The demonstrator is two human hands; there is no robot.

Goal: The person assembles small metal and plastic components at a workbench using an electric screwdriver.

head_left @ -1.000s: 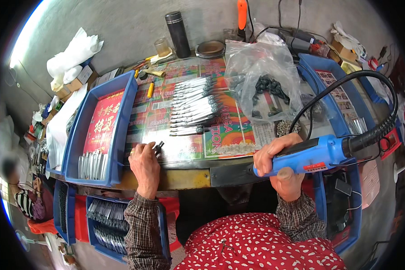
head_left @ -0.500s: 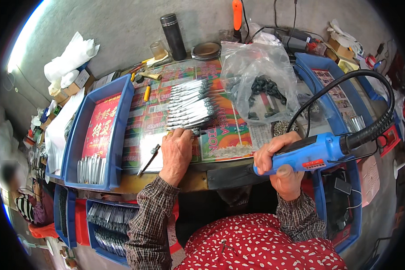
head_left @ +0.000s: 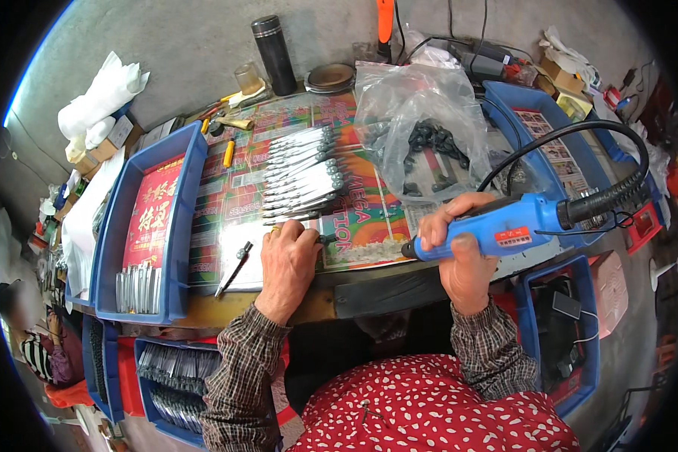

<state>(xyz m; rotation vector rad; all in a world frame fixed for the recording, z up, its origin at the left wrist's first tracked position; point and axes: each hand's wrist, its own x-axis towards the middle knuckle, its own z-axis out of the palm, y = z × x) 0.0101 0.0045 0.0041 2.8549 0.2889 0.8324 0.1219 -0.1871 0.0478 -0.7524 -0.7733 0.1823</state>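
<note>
Blue power tool (head_left: pixel 505 230), right of centre in the frame, lies gripped in the right hand (head_left: pixel 459 252), fingers wrapped round its body, nose pointing left. At centre the left hand (head_left: pixel 290 260) rests on the worktop (head_left: pixel 226 215), fingertips pinched on a small dark piece (head_left: pixel 325 239) just below the row of metal blades (head_left: pixel 301 177). A thin rod (head_left: pixel 233 270) lies left of it, beside the blue tray (head_left: pixel 154 233)

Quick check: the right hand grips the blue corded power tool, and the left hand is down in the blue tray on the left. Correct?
Not quite. In the head view the right hand does grip the blue corded power tool, but the left hand is not in the blue tray: it rests on the colourful printed sheet beside the row of silver metal pieces.
</note>
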